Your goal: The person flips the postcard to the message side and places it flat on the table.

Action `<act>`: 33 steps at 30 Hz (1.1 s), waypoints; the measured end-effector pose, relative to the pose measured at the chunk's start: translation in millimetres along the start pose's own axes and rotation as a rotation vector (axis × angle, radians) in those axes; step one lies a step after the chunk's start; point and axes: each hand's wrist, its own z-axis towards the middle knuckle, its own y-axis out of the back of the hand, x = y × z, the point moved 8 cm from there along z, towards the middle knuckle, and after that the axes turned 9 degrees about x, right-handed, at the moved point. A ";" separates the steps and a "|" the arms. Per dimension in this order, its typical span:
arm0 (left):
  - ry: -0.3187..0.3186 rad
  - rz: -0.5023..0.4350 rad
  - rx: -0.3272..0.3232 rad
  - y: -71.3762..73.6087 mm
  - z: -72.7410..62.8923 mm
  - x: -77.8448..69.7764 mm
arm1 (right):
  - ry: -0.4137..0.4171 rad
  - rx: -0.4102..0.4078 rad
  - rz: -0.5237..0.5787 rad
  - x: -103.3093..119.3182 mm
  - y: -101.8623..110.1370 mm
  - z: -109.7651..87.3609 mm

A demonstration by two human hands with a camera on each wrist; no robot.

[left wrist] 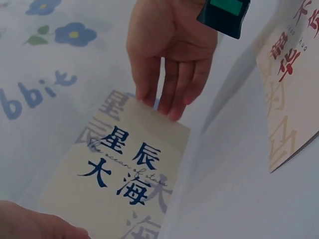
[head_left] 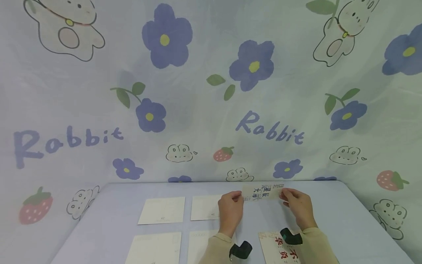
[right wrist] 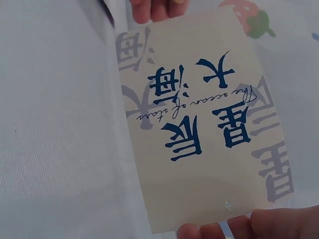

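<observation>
While your left hand (head_left: 230, 213) and right hand (head_left: 300, 208) pinch opposite ends of the blue-lettered card (head_left: 260, 191) toward the bench's (head_left: 99, 212) far edge, you seem to be positioning it; setting it down would call for lowering both ends evenly.

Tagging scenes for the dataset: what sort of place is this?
Probably a makeshift indoor recording setup: a pale table in front of a rabbit-and-flower printed backdrop, and a dark device at each wrist. Can't tell what lies beyond.

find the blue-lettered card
In the head view, the blue-lettered card is right of centre, held between the left hand and right hand, beyond the red-lettered card.
</observation>
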 end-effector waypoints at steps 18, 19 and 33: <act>0.013 0.018 -0.016 1.8 4.8 6.3 | -0.013 0.054 0.105 -4.7 2.0 0.1; 0.018 0.019 -0.015 1.6 4.9 6.8 | -0.015 0.059 0.108 -5.0 2.1 0.3; 0.040 0.010 0.009 -0.8 6.4 11.5 | 0.009 0.146 0.195 -4.0 3.0 2.0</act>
